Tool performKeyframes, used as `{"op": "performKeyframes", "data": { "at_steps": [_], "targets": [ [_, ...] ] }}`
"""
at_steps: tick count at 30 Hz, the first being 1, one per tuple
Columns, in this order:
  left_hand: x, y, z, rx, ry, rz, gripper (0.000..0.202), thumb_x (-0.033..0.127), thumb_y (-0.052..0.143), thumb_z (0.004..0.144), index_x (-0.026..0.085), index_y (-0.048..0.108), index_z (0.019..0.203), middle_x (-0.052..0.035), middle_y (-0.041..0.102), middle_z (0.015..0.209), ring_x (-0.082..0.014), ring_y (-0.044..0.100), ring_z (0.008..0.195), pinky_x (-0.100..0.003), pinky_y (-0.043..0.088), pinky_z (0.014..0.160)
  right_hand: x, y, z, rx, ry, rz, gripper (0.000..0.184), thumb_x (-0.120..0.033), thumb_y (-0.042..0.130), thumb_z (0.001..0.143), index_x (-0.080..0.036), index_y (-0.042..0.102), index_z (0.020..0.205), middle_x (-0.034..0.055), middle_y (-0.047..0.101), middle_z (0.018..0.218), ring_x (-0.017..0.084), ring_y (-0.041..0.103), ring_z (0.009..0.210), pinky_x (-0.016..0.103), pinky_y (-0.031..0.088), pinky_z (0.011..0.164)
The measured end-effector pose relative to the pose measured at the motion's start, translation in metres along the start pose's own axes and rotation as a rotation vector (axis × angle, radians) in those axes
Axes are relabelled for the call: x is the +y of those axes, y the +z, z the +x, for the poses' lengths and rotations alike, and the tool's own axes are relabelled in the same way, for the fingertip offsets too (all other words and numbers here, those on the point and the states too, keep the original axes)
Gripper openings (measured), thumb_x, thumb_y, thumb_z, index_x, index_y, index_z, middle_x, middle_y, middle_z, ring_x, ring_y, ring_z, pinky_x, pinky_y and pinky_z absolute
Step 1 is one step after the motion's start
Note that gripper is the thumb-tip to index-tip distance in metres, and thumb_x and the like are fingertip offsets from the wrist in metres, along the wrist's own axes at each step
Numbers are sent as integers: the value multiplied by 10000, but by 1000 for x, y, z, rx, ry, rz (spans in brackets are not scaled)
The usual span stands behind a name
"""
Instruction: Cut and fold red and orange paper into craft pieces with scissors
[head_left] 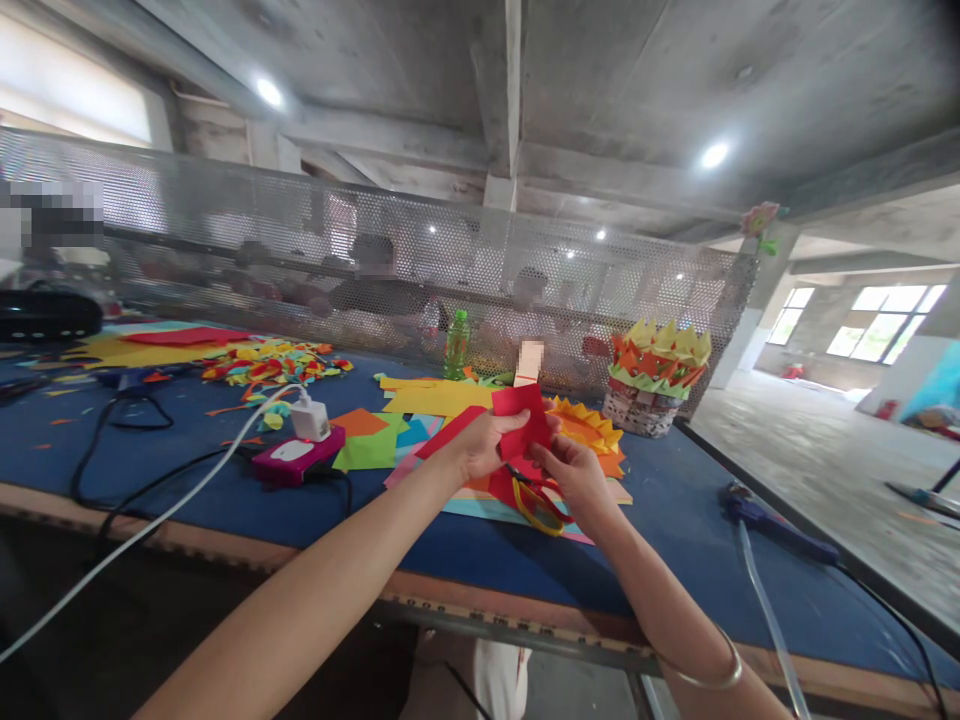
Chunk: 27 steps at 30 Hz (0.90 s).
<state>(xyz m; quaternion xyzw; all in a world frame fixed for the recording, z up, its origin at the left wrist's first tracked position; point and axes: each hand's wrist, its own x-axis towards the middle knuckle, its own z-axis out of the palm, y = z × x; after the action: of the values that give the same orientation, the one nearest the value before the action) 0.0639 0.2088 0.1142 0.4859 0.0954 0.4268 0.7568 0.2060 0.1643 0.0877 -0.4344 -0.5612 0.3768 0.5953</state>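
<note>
Two bare hands work close together above a blue tabletop (690, 545), and from where I stand both are busy with one piece of red paper (517, 443). It is held up off the table, in front of the person's body and over a spread of coloured sheets. The left hand (480, 447) grips it from the left side, thumb laid flat across its face. The right hand (587, 485) has thumb and fingertips pinched together at its lower right edge; a bangle (729, 674) circles that forearm near the wrist. Just below the fingers sits a pair of scissors with yellow-rimmed handles (529, 513); I cannot tell whether the right hand touches them.

Behind the hands, yellow sheets (435, 399) overlap others, and a light green sheet (373, 447) lies to their left. Just beyond the right hand is a ring of pointed orange-yellow paper (589, 428), near a basket (637, 410) topped with spiky paper tiers. Farther left are a magenta power strip (289, 460) with a white charger (310, 417) plugged in, and a heap of paper scraps (274, 362). A green bottle (456, 347) stands before the perforated screen (300, 235). At the right edge rests a blue glue gun (784, 530).
</note>
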Motion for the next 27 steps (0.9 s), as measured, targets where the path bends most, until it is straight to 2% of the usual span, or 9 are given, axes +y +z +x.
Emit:
{"op": "performKeyframes", "data": {
  "at_steps": [3,7,10,13,14,16,18,21,27],
  "targets": [
    [0,0,1,67,19,48,209,229,666,832,112,714,998,-136,744,953,-246,706,883,-353,533,821,0,-2,1,18,-20,-18,304,-464,765,634,-174,712,707,0,657,623,119,511,554,253,415,554],
    [-2,-5,5,228,47,157,167,283,741,780,121,727,816,-110,755,826,-195,686,693,-292,523,680,3,-5,3,57,-60,-80,300,-473,721,687,-176,714,727,22,693,687,129,542,593,251,417,566],
    [-2,-13,8,350,50,246,192,298,804,710,130,727,759,-85,745,732,-169,657,620,-261,488,617,6,-7,5,73,-87,-155,327,-504,682,719,-179,707,742,32,698,690,152,574,606,273,449,578],
    [-2,-20,10,433,40,336,225,303,840,647,131,714,719,-62,723,674,-158,637,590,-265,480,620,8,-9,6,120,-135,-244,406,-524,685,718,-175,705,925,75,723,869,227,637,785,363,505,723],
    [-2,-22,10,453,34,366,229,301,844,633,132,704,698,-54,711,652,-154,629,578,-265,474,611,8,-9,6,158,-169,-288,512,-514,726,680,-175,676,1060,103,709,1021,271,630,930,421,492,829],
    [-2,-24,9,480,19,432,236,290,848,612,136,672,640,-30,671,587,-140,595,535,-253,436,565,6,-10,3,233,-291,-484,841,-485,798,601,-188,515,1335,158,565,1329,355,495,1216,532,376,1009],
    [-4,-25,8,489,6,505,270,272,853,589,147,615,556,12,588,494,-109,517,465,-235,360,506,4,-11,-1,236,-455,-788,1039,-450,810,603,-214,316,1486,173,404,1485,382,346,1357,575,276,1076],
    [-7,-23,7,473,-5,605,339,246,844,579,170,531,476,67,464,426,-73,390,413,-235,250,471,1,-10,-7,112,-615,-1127,1061,-384,752,689,-224,147,1547,165,361,1522,358,319,1392,553,261,1087],
    [-8,-16,4,409,-40,711,328,245,804,607,187,519,455,61,463,443,-93,395,454,-247,251,499,3,-10,-6,42,-633,-1218,1086,-371,687,713,-214,27,1561,167,403,1494,354,333,1385,546,254,1072]
  ]
}}
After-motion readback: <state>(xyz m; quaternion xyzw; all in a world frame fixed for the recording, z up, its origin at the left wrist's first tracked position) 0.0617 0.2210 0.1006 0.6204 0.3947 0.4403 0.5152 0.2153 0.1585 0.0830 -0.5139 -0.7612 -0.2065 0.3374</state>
